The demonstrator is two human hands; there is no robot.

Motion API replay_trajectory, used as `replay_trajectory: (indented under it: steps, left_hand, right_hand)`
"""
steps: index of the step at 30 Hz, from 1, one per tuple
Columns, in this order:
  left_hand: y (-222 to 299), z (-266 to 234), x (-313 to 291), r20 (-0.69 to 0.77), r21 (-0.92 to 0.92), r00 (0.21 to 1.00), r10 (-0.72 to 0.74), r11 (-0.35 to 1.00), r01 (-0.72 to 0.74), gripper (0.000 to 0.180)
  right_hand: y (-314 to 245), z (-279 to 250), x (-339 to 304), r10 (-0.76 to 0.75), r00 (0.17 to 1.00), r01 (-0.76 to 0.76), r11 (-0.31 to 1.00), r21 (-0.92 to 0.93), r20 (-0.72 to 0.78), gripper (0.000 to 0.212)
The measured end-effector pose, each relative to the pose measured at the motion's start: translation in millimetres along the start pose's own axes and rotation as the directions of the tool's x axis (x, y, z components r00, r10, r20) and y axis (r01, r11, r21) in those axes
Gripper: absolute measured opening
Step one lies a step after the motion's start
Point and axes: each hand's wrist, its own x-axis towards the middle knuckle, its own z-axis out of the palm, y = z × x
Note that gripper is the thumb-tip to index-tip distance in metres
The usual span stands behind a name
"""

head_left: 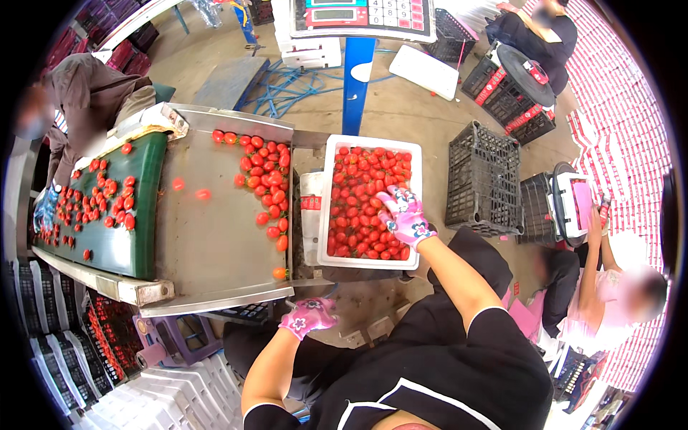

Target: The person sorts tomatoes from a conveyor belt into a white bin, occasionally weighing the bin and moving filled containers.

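Observation:
A white foam box (418, 165) full of small red tomatoes (355, 204) stands in front of me. My right hand (405, 216), in a pink flowered glove, lies over the tomatoes at the box's right side with its fingers apart. Below the box and to its left, my left hand (310, 317) wears a matching glove. It is closed, its fingers curled in near my dark-trousered leg, and nothing sticks out of it. Left of the box, a metal tray (208, 247) holds more tomatoes bunched along its right edge, and two blurred ones are farther left on it.
A green conveyor belt (143, 240) carrying tomatoes adjoins the tray, with a co-worker (93, 100) beside it. A scale (362, 20) on a blue post (357, 86) rises behind the box. Black crates (484, 179) stand to the right, near other people. A purple stool (183, 337) is at lower left.

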Motion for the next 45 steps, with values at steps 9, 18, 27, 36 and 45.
replay_trajectory:
  steps: [9,18,27,36,45]
  left_hand:
    - [68.4,-22.9,-116.0,-0.321,-0.409,0.871,0.372,0.775,-0.482,0.038]
    - [-45.1,-74.8,-87.5,-0.625,-0.766,0.666,-0.407,0.152,-0.625,0.065]
    - [-57.5,-100.1,-10.0,-0.519,-0.706,0.797,-0.308,-0.373,-0.603,0.062]
    - [-44.4,-173.9,18.0,-0.639,-0.374,0.678,-0.364,-0.622,-0.687,0.049]
    - [-62.3,-212.8,10.8,-0.619,-0.17,0.688,-0.379,-0.79,-0.589,0.048]
  right_hand:
    - [-66.3,-47.3,40.5,-0.028,0.998,0.013,0.969,0.248,0.057,0.042]
    - [-193.0,-63.8,147.8,-0.335,0.909,0.415,0.788,0.454,-0.249,0.042]
    - [-183.2,-27.7,188.9,-0.258,0.966,0.26,0.961,-0.095,0.029,0.064]
    - [-209.3,-11.2,207.6,-0.232,0.969,0.231,0.973,0.02,0.085,0.058]
    - [-237.0,-45.9,221.8,0.01,0.973,-0.078,0.955,0.288,0.23,0.063]
